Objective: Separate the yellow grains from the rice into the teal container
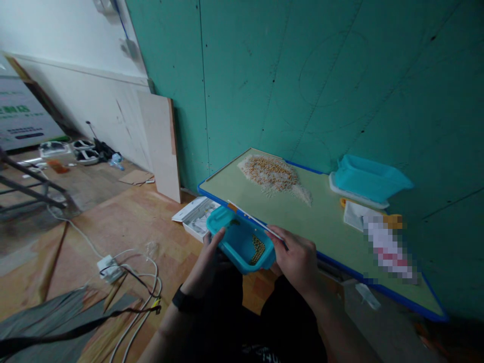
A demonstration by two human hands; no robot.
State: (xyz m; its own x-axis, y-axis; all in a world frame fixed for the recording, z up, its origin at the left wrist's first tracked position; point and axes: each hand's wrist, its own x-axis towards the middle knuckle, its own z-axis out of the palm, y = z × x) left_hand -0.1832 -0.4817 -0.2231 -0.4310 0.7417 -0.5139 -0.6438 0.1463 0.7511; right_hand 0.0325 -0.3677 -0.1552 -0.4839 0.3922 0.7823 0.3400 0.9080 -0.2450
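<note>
My left hand (206, 264), a dark band on its wrist, grips the left end of a blue plastic container (242, 249) held beside the table's front edge. Small round yellow-green grains (257, 250) lie inside it, mostly toward the right end. Between the fingers of my right hand (300, 257) is a thin white stick (253, 218), slanting over the container along the table edge. An orange-brown patch (232, 206) shows near the stick's far end; I cannot tell if it belongs to it. On the table, a heap of yellow grains mixed with white grains (270, 174) is spread out.
The pale green tabletop (321, 222) with blue edging meets a green wall. At its right are an empty blue tub (372, 177) on a white lid, an orange object (393, 221) and a blurred packet (389, 247). An open white box (198, 219) and a power strip (109, 268) with cables lie on the floor.
</note>
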